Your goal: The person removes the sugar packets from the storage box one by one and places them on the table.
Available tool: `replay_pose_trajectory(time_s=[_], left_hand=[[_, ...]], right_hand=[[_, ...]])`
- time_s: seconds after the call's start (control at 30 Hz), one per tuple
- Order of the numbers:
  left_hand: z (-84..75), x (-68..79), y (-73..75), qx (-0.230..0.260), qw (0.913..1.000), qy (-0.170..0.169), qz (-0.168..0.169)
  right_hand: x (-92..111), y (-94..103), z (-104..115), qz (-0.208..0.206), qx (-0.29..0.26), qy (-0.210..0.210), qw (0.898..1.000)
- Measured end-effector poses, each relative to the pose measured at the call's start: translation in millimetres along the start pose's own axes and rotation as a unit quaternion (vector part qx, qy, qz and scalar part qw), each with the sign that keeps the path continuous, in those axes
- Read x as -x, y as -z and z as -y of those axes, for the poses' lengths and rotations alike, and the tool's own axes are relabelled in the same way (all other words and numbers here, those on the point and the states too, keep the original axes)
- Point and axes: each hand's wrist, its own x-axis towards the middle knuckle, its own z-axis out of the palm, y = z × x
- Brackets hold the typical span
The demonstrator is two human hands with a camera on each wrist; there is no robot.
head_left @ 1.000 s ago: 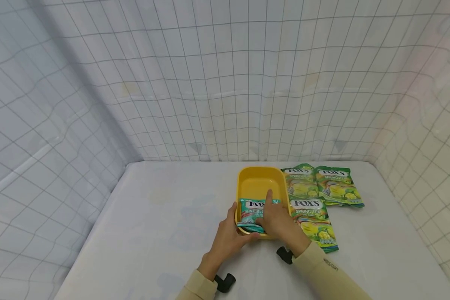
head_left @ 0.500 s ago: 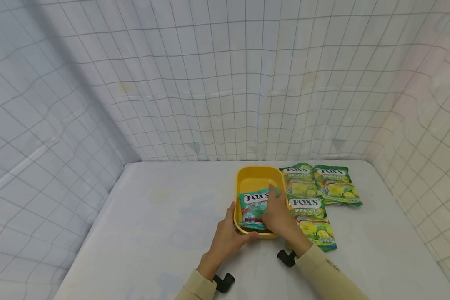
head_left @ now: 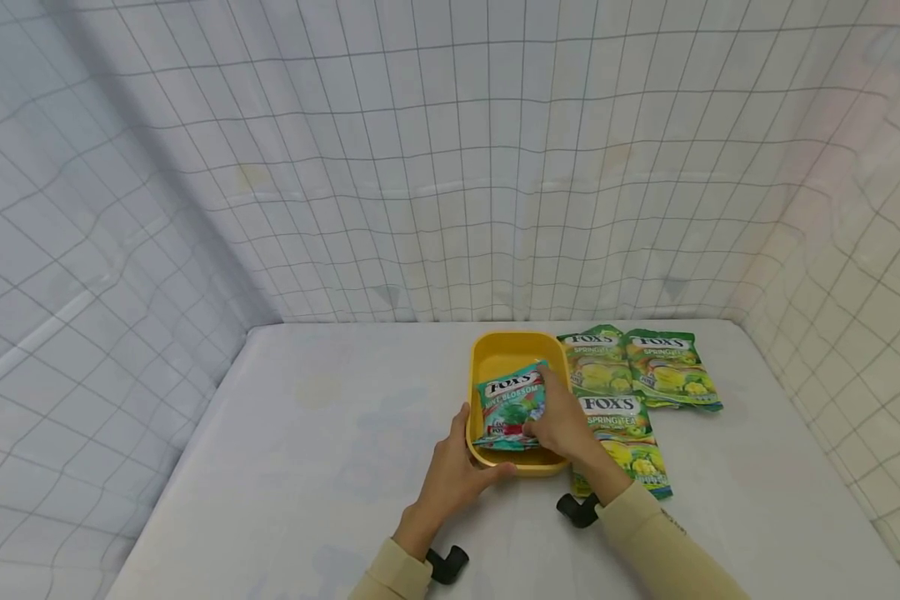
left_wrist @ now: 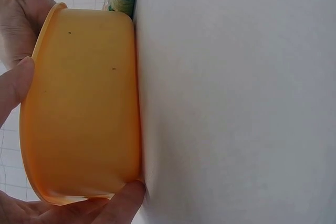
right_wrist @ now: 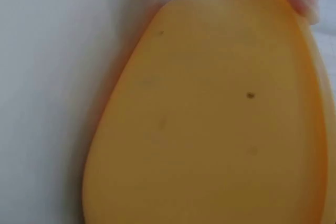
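A teal Fox's Mint Blossom candy bag (head_left: pixel 512 408) lies tilted inside a yellow plastic container (head_left: pixel 506 350), its upper right corner raised. My right hand (head_left: pixel 564 423) pinches the bag by its right side, thumb on the printed face; the fingers behind it are mostly hidden. My left hand (head_left: pixel 456 477) grips the near left corner of the container, with the thumb at the near rim and fingers along the left wall. In the left wrist view the container wall (left_wrist: pixel 84 103) stands on the white surface between thumb and fingers. The right wrist view is mostly filled by the container's outer side (right_wrist: pixel 210 108).
Several green Fox's Spring Tea bags lie right of the container: one near bag (head_left: pixel 622 442) close against its side, one at the back (head_left: pixel 596 367) and one farther right (head_left: pixel 671 371). Gridded white curtain walls (head_left: pixel 450 208) enclose the white table (head_left: pixel 330 433).
The candy bag has turned counterclockwise and its right side has risen, as my right hand shifted slightly right and took hold of that edge. The left hand keeps its grip on the container.
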Motion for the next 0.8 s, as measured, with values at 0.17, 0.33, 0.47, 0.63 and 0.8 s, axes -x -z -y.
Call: replay_pose_trajectory(time_s=[0.17,0.33,0.47,0.63,0.8], left_hand=[[0.0,-0.5,0.8,-0.009,0.9999,-0.003,-0.003],[-0.4,-1.8,1.1,-0.011,0.9999,-0.005,-0.001],[-0.7,-2.2,1.6,-0.007,1.0,-0.002,0.001],[0.8,-2.0,1.4,-0.009,1.0,-0.001,0.001],[2.8,-1.8,0.5,-0.005,1.0,-0.006,0.002]], right_hand=[[-1.1,-1.1,-3.2,0.018,-0.003,0.014,1.0],[-3.4,-2.9,-4.8,0.011,-0.01,0.022,1.0],[-5.6,-3.3,-6.4,0.007,-0.042,0.015,0.999],[-7.2,-5.3,-10.5,-0.003,-0.083,0.005,0.996],[-7.6,-7.4,-12.8,-0.017,-0.107,0.011,0.994]])
